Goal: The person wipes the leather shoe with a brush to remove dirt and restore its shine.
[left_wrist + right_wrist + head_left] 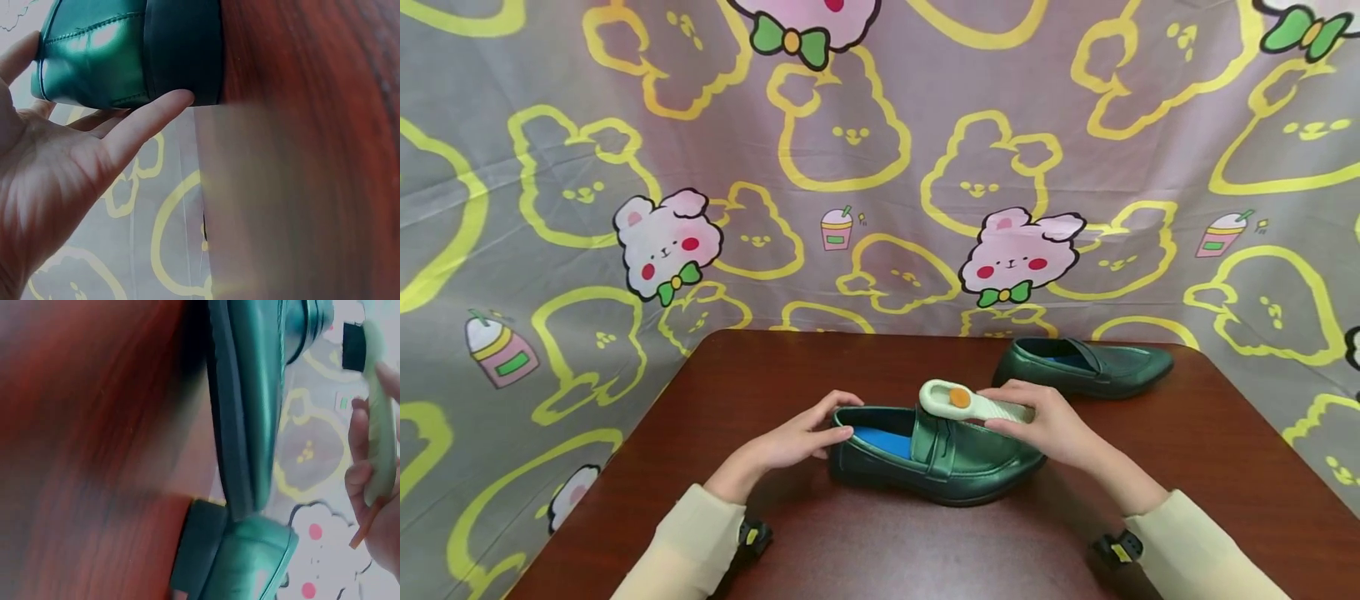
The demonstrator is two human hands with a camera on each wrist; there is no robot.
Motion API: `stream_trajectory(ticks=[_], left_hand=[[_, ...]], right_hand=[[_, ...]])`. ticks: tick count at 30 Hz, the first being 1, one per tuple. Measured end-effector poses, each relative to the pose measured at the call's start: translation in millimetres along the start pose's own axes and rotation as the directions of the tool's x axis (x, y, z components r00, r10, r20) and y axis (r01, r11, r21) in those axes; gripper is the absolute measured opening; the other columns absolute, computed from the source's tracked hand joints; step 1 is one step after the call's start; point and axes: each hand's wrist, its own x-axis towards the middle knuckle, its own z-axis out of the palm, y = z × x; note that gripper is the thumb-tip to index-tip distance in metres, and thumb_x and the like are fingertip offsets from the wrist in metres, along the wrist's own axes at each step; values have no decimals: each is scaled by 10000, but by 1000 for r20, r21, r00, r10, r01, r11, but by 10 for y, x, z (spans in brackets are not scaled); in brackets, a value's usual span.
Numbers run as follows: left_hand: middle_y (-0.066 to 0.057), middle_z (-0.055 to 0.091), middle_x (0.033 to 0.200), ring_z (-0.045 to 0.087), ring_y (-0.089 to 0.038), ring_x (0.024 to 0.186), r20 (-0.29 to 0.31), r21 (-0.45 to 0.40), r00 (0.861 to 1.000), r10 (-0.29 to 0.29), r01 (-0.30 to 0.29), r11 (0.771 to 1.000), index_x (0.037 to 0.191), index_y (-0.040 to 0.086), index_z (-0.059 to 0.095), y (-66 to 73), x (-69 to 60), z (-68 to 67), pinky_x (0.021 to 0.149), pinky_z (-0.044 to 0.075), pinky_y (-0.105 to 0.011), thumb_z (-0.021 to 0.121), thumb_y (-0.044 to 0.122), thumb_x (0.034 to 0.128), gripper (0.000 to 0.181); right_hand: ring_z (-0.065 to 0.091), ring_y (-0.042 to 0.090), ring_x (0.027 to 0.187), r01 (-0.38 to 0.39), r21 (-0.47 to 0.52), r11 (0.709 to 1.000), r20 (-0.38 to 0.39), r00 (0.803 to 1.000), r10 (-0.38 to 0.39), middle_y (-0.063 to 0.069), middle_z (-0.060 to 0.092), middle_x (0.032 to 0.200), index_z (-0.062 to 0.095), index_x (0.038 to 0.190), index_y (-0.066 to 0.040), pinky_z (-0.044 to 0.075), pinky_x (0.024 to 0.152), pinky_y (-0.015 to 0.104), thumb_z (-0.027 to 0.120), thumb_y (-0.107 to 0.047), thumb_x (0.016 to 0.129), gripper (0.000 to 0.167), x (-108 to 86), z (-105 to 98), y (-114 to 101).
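A dark green loafer [970,454] with a blue insole stands on the table, toe to the right. My left hand [801,433] grips its heel, thumb at the collar's near side and other fingers round the back. In the left wrist view, one finger of that hand [69,150] lies straight along the heel [94,62]. My right hand [1048,421] holds a pale brush [955,402] with an orange button over the loafer's vamp. The right wrist view shows the brush's black head [354,347], apart from the shoe there.
A second green loafer [1082,367] stands at the table's back right, toe to the right. The brown wooden table [775,358] meets a patterned curtain [880,167] at its back edge. A strap with a small black device [1120,548] sits at each wrist.
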Motion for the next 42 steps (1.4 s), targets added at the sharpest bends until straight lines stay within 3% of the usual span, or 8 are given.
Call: stream_trajectory(ticks=[4,7,13,16,21,26,36,42], left_hand=[[-141,425,1332,490,-343,1145,3,-11,1000,1,-1,1000,1369,264,377,8,-5,2,833,504,-517,557,312,995,418],[-137,439,1314,491,-339,1141,8,-11,1000,2,-2,1000,1370,264,375,7,-3,-4,837,504,-509,556,316,994,421],[-126,425,1331,474,-341,1157,12,-7,1000,-3,3,1000,1373,270,367,-8,-3,-13,857,494,-514,555,332,990,432],[-120,419,1337,473,-337,1161,13,-8,1000,-12,12,1000,1374,276,364,-13,-6,-6,857,494,-510,556,336,990,434],[-131,436,1313,489,-339,1135,12,-15,1000,-9,9,1000,1370,258,365,-1,-11,5,837,503,-502,557,326,991,430],[-127,434,1319,486,-335,1140,18,-14,1000,-7,7,1000,1373,263,359,10,2,-3,841,501,-498,550,329,995,428],[-111,421,1330,458,-327,1166,31,4,999,-14,14,1000,1371,270,350,-6,15,-28,862,491,-495,550,345,989,438],[-114,421,1321,460,-323,1163,36,7,999,-23,22,1000,1372,276,344,9,23,-35,867,491,-495,545,344,992,436]], right_hand=[[554,85,787,136,77,988,86,986,-143,-101,636,968,712,1172,-181,475,617,244,817,-163,791,396,-75,56,-108],[557,70,792,150,57,987,116,981,-156,-114,636,982,715,1174,-190,478,624,238,826,-197,784,405,-85,82,-116],[541,74,784,41,-117,992,-51,998,-47,-121,616,958,735,1126,-163,469,622,242,857,-154,738,407,-25,8,-1],[532,77,782,36,-101,994,-80,996,-44,-117,612,959,734,1126,-164,462,610,237,853,-138,741,404,-39,-9,-11],[561,66,801,193,23,981,51,980,-194,-111,627,993,716,1168,-187,481,633,232,832,-174,775,410,-131,97,-190],[565,12,808,292,-26,956,159,945,-284,-124,622,1029,720,1163,-208,477,640,171,829,-235,784,395,-175,197,-299],[531,37,751,190,-121,974,-80,976,-201,-128,607,956,728,1134,-160,432,606,167,869,-96,706,455,-86,40,-123],[550,45,788,212,-29,977,37,977,-210,-129,622,984,718,1164,-197,455,623,201,857,-127,735,456,-230,-7,-159]])
